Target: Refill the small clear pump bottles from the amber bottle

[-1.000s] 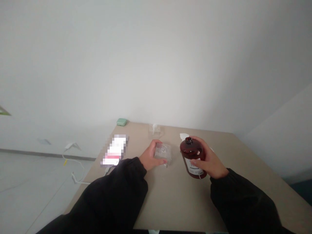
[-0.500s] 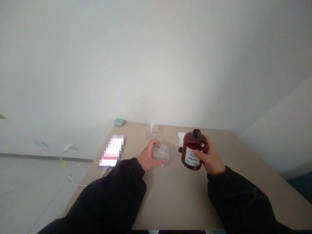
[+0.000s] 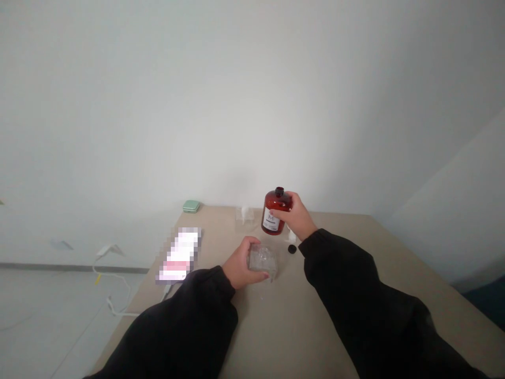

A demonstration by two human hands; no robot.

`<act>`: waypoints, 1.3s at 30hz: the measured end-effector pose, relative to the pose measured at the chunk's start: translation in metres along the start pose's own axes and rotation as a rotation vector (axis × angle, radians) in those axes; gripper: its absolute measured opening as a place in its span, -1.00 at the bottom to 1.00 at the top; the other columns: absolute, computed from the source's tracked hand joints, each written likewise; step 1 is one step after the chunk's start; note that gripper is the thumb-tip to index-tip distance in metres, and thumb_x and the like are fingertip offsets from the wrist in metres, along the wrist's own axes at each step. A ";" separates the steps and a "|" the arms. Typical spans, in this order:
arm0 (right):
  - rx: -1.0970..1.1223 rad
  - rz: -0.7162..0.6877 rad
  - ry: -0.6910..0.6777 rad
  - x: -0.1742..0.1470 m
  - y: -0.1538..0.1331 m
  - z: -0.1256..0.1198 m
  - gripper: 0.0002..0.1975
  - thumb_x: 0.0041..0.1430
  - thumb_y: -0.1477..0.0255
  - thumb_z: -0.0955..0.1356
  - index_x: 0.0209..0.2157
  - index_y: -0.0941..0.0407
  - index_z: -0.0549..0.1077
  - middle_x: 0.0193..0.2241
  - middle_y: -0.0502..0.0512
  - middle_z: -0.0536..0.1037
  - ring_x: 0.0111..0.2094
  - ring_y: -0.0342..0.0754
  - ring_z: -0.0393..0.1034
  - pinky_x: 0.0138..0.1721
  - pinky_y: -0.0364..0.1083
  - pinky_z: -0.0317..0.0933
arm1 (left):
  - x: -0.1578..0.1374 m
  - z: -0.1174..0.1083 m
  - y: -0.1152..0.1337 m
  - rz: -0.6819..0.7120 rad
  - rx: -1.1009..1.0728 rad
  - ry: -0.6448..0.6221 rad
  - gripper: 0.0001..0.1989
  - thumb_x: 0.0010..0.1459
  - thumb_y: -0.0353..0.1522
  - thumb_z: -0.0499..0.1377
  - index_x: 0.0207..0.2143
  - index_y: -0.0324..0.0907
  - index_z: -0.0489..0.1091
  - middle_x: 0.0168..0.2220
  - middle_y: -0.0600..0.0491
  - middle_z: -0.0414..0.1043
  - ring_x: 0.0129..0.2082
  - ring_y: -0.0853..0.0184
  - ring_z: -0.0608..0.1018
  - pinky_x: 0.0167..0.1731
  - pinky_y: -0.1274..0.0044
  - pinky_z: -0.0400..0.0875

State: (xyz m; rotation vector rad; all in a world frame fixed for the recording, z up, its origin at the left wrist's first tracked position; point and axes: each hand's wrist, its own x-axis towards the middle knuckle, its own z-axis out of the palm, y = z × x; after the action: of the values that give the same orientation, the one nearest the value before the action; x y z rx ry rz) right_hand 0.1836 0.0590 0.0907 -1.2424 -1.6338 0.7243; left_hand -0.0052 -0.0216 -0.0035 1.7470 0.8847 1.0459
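My right hand is closed round a brown-red see-through bottle with a white label and an uncapped dark threaded neck. The bottle is held up off the table, close to upright. Below and in front of it, my left hand grips a clear square container by its sides, thumb at the near edge. A round feature shows on the container's top; I cannot tell what is inside. A small black cap lies on the table to the container's right.
A white plastic piece lies partly hidden behind my right hand. Further back stands a clear item with a white part. A green case sits at the far left corner. On the left is a blurred-out phone with a white cable.
My right hand has carried the brown-red bottle left and away from me, to behind the clear container. My left hand stays round the container, almost in place.
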 end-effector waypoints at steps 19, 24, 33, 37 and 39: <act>-0.257 0.135 -0.022 0.019 0.039 0.020 -0.28 -0.15 0.28 0.47 0.03 0.13 0.14 -0.05 0.25 0.44 -0.08 0.04 0.41 0.00 0.08 0.25 | 0.000 0.002 -0.001 -0.047 0.006 -0.031 -0.32 -0.22 -0.27 0.42 -0.09 -0.13 0.12 -0.30 0.11 0.30 -0.38 0.34 0.39 -0.39 0.53 0.27; -0.265 0.071 -0.003 0.012 0.039 0.004 -0.15 -0.02 0.16 0.40 0.21 0.13 -0.02 0.14 0.37 0.29 0.13 0.07 0.27 0.10 0.08 0.16 | 0.000 0.003 -0.002 -0.058 0.046 -0.023 -0.31 -0.23 -0.27 0.42 -0.10 -0.13 0.11 -0.32 0.13 0.29 -0.39 0.34 0.38 -0.41 0.54 0.26; -0.597 -0.077 0.195 -0.044 0.062 -0.092 -0.70 0.07 0.40 0.22 -0.21 0.13 0.50 -0.20 0.18 0.53 -0.18 0.06 0.42 -0.06 0.09 0.26 | -0.001 0.002 0.004 -0.073 0.091 -0.020 -0.31 -0.23 -0.31 0.41 -0.08 -0.12 0.10 -0.26 0.11 0.28 -0.35 0.33 0.38 -0.34 0.51 0.28; -0.825 -0.028 0.289 -0.083 0.083 -0.123 -0.70 0.07 0.41 0.22 -0.27 0.15 0.53 -0.24 0.24 0.53 -0.16 0.12 0.40 -0.05 0.11 0.23 | 0.000 0.005 0.003 -0.066 0.093 -0.025 -0.32 -0.22 -0.33 0.40 -0.08 -0.11 0.10 -0.25 0.11 0.28 -0.33 0.34 0.37 -0.31 0.50 0.29; -0.994 0.038 0.231 -0.097 0.094 -0.127 -0.67 0.13 0.34 0.23 -0.20 0.13 0.54 -0.18 0.24 0.51 -0.13 0.13 0.39 -0.05 0.09 0.23 | 0.000 0.006 0.002 -0.063 0.101 -0.023 -0.32 -0.21 -0.35 0.39 -0.08 -0.11 0.10 -0.24 0.11 0.27 -0.33 0.34 0.37 -0.31 0.50 0.29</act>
State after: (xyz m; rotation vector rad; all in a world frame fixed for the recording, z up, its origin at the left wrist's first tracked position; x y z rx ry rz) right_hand 0.3431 -0.0129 0.0288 -1.9416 -1.8125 -0.2926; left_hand 0.0007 -0.0239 -0.0032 1.7991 0.9862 0.9525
